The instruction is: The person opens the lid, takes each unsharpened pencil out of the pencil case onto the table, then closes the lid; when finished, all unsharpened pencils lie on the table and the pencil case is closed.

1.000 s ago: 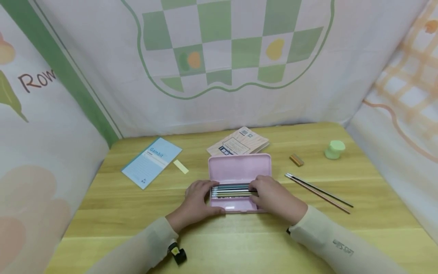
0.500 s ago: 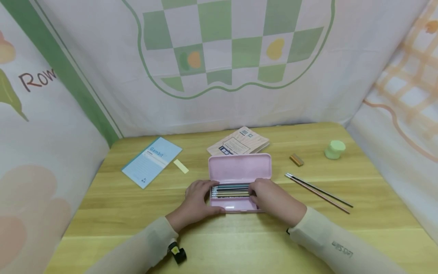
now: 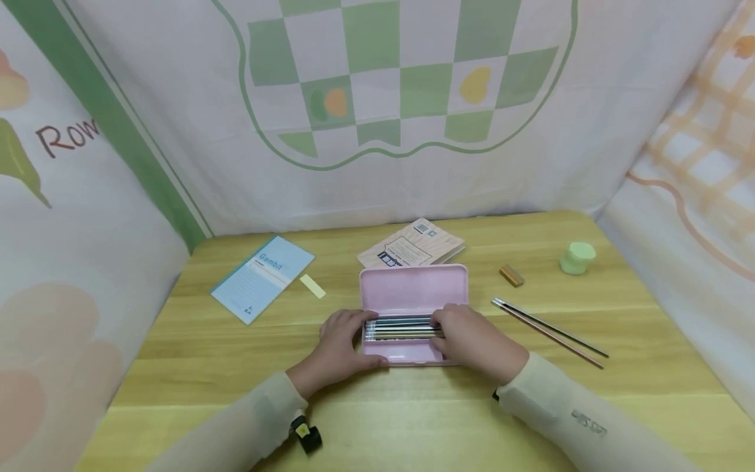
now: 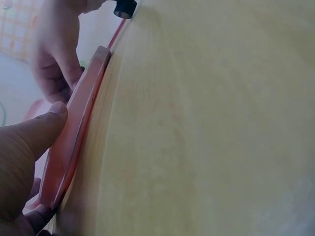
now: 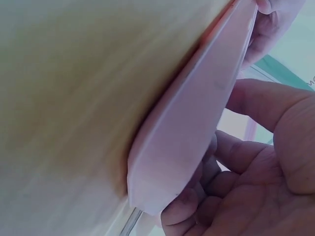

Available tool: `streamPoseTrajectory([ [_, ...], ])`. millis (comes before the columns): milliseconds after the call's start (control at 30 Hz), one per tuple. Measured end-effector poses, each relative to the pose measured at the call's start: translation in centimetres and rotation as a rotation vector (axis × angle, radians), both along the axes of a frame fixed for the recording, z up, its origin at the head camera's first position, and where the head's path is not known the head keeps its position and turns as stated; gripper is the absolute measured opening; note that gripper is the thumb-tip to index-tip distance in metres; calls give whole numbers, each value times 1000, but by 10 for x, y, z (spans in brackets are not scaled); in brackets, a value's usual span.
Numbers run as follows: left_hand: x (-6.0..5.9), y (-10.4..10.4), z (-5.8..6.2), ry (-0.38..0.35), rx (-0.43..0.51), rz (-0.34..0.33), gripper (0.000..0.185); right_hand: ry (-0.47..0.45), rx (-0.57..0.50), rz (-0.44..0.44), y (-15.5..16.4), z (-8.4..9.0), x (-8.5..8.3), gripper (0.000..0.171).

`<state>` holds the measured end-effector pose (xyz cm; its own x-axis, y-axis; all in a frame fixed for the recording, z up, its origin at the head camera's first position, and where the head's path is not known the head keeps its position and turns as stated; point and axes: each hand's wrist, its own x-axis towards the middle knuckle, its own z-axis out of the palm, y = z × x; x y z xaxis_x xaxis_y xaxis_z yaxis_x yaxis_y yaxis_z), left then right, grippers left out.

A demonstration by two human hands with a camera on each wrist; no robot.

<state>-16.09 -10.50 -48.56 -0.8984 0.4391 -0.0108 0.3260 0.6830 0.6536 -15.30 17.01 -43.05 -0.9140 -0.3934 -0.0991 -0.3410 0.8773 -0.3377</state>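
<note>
evidently, the step in hand is the settling of pencils into an open pink case at the centre of the frame. at left, a person's left hand grips the case's end, thumb on the near edge, fingers at the far side. at right, the right hand dips in, fingers curled over the pencils' right-hand ends; whether it pinches any cannot be told, since the fingertips are hidden. the next move would seem to call for easing those fingers clear without dragging the row out of line, the left hand keeping the case steady. farther right, two loose pencils lie outside it, splayed toward the lower right.

around them, the wood-grain worktop carries, from the left, a blue notebook lettered "gambit", a pale yellow strip just beside it, a light-covered book behind the raised lid, a small sharpener-like block and, toward the right edge, a light green container. printed cloth walls enclose the scene: a green band and brown lettering at left, green checks at upper centre, orange plaid at upper right.
</note>
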Motion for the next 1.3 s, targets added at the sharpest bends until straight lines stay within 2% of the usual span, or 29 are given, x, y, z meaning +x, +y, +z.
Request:
streamPoseTrajectory([
  [200, 0, 1, -2, -15, -12, 5, 96, 1, 18, 4, 0, 1, 1, 19],
  [433, -1, 1, 0, -11, -12, 11, 96, 91, -7, 22, -1, 0, 7, 17],
  [567, 0, 1, -2, -8, -20, 8, 96, 110, -7, 32, -1, -2, 9, 17],
  [900, -1, 2, -1, -10, -26, 11, 98, 101, -9, 34, -2, 0, 7, 13],
  [1300, -1, 2, 1, -12, -24, 7, 97, 16, -11, 34, -3, 2, 2, 16],
])
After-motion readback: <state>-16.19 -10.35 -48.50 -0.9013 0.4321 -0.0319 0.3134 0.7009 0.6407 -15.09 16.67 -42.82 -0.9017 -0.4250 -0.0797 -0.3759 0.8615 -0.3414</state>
